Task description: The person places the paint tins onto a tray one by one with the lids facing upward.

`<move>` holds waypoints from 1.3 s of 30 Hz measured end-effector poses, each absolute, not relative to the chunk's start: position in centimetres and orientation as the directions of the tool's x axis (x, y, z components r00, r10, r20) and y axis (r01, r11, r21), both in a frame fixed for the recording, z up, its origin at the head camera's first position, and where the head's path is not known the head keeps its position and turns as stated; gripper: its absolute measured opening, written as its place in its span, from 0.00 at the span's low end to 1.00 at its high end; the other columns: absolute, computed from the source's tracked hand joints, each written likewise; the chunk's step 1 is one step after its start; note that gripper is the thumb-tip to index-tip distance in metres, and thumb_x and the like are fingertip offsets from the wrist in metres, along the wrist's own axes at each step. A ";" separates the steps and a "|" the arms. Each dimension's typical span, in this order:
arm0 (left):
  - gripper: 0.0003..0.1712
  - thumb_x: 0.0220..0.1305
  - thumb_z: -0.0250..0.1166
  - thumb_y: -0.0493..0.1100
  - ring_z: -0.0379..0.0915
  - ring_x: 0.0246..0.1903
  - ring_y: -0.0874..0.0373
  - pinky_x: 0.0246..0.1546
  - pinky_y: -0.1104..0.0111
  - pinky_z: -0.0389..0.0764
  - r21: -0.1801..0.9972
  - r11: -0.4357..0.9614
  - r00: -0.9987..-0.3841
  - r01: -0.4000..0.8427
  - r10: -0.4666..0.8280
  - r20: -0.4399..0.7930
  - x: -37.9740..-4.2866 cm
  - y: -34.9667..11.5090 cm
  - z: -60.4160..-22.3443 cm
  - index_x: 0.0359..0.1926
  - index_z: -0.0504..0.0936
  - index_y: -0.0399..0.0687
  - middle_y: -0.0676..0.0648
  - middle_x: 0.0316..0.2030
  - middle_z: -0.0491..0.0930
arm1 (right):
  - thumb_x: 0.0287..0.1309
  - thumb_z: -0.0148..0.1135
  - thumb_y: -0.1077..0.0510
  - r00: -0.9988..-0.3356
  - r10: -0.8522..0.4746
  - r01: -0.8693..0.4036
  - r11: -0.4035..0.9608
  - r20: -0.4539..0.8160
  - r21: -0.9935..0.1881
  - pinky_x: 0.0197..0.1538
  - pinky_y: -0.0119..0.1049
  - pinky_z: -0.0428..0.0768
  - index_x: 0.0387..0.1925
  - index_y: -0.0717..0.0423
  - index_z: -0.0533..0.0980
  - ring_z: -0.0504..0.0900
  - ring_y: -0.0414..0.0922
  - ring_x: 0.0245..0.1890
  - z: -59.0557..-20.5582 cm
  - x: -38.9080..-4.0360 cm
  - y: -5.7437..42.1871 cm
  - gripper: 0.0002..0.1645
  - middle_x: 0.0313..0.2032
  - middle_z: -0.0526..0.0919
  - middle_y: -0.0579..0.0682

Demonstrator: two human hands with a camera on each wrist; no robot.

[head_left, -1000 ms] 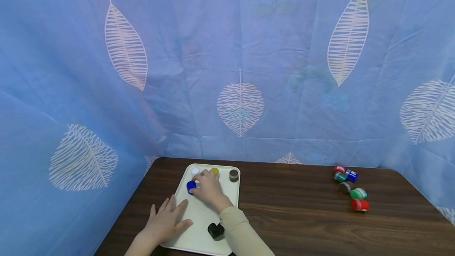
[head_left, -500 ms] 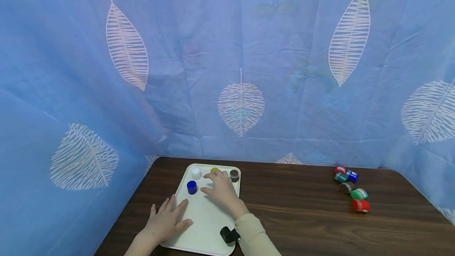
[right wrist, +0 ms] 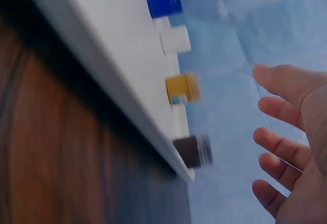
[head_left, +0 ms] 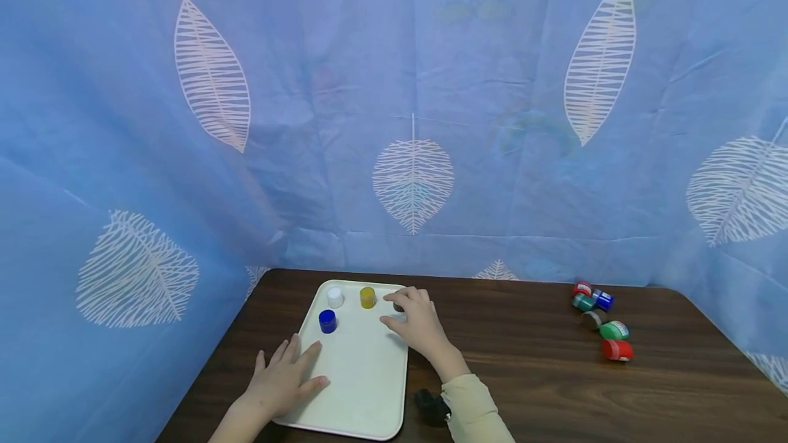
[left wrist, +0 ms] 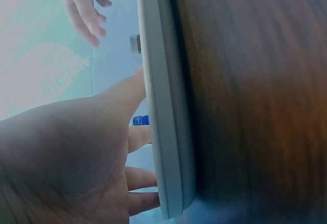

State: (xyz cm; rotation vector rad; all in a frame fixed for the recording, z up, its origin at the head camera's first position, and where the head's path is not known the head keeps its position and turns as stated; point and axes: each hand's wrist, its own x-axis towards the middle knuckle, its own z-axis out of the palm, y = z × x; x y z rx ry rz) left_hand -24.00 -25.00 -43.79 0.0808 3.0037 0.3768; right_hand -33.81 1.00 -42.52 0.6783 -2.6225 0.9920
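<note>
Dark jar [right wrist: 186, 151], squat with paler top, stands upright in far right corner of white tray [head_left: 357, 374]; along from it, yellow jar [head_left: 367, 298], white jar [head_left: 334, 297] and blue jar [head_left: 327, 321]; your right hand [head_left: 421, 323] hovers near dark jar, fingers loose, grasping nothing; your left hand [head_left: 278, 385] rests spread on tray's left edge; right wrist view shows gap between your fingers and dark jar, plus yellow jar's label [right wrist: 179, 99], too blurred to read; in head view, your fingers mostly hide dark jar.
</note>
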 end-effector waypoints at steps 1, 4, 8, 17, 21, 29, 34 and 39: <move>0.44 0.60 0.56 0.71 0.50 0.71 0.28 0.62 0.25 0.41 0.250 0.967 -0.992 0.037 0.066 -0.108 -24.0 -25.0 -43.8 0.70 0.66 0.52 0.28 0.72 0.54 | 0.57 0.69 0.49 -0.859 -0.325 -0.506 0.656 0.395 -0.560 0.59 0.57 0.69 0.53 0.49 0.80 0.70 0.54 0.56 -42.4 -33.7 1.5 0.22 0.53 0.78 0.52; 0.45 0.60 0.56 0.72 0.50 0.70 0.28 0.62 0.25 0.41 0.249 0.968 -0.992 0.037 0.066 -0.111 -23.9 -25.1 -43.9 0.70 0.66 0.53 0.28 0.72 0.54 | 0.57 0.69 0.50 -0.868 -0.301 -0.488 0.659 0.394 -0.572 0.60 0.58 0.69 0.54 0.50 0.80 0.69 0.56 0.57 -42.0 -33.5 3.0 0.23 0.53 0.77 0.53; 0.45 0.60 0.56 0.72 0.50 0.70 0.27 0.62 0.24 0.42 0.250 0.967 -0.991 0.041 0.071 -0.110 -24.0 -25.2 -44.0 0.70 0.66 0.52 0.27 0.72 0.54 | 0.57 0.69 0.49 -0.884 -0.268 -0.454 0.691 0.384 -0.563 0.61 0.59 0.69 0.54 0.50 0.79 0.69 0.56 0.58 -41.8 -33.5 4.8 0.24 0.54 0.77 0.54; 0.45 0.60 0.56 0.72 0.49 0.70 0.27 0.62 0.24 0.41 0.256 0.966 -0.992 0.040 0.070 -0.108 -24.0 -25.2 -44.0 0.70 0.65 0.52 0.27 0.72 0.53 | 0.57 0.69 0.48 -0.892 -0.199 -0.407 0.744 0.405 -0.530 0.59 0.62 0.68 0.55 0.49 0.79 0.69 0.57 0.56 -42.0 -33.8 9.0 0.24 0.55 0.77 0.56; 0.45 0.61 0.56 0.72 0.49 0.70 0.27 0.62 0.25 0.41 0.256 0.966 -0.991 0.034 0.066 -0.116 -24.0 -25.2 -43.9 0.71 0.65 0.52 0.27 0.72 0.53 | 0.57 0.69 0.49 -0.890 -0.176 -0.392 0.766 0.420 -0.510 0.56 0.63 0.68 0.55 0.50 0.79 0.68 0.58 0.56 -42.1 -34.0 10.8 0.24 0.55 0.77 0.57; 0.44 0.61 0.57 0.70 0.50 0.70 0.27 0.62 0.25 0.43 0.246 0.968 -0.991 0.042 0.072 -0.115 -24.0 -24.8 -43.5 0.70 0.65 0.51 0.26 0.71 0.54 | 0.58 0.68 0.49 -0.909 -0.098 -0.318 0.790 0.405 -0.523 0.54 0.64 0.66 0.56 0.52 0.78 0.66 0.62 0.57 -41.9 -34.0 14.8 0.26 0.56 0.74 0.61; 0.44 0.61 0.56 0.71 0.49 0.70 0.26 0.62 0.24 0.42 0.245 0.969 -0.989 0.043 0.076 -0.128 -24.1 -24.8 -43.5 0.71 0.65 0.51 0.26 0.71 0.53 | 0.60 0.66 0.49 -0.927 -0.016 -0.237 0.798 0.374 -0.554 0.58 0.67 0.62 0.58 0.55 0.76 0.63 0.64 0.58 -41.8 -33.9 17.8 0.27 0.59 0.72 0.65; 0.44 0.62 0.56 0.71 0.50 0.70 0.26 0.61 0.24 0.43 0.239 0.970 -0.989 0.052 0.084 -0.125 -24.1 -24.8 -43.5 0.71 0.65 0.51 0.26 0.72 0.53 | 0.63 0.64 0.48 -0.934 0.072 -0.159 0.793 0.349 -0.588 0.61 0.69 0.57 0.60 0.60 0.74 0.60 0.69 0.60 -41.5 -33.4 20.9 0.29 0.61 0.68 0.69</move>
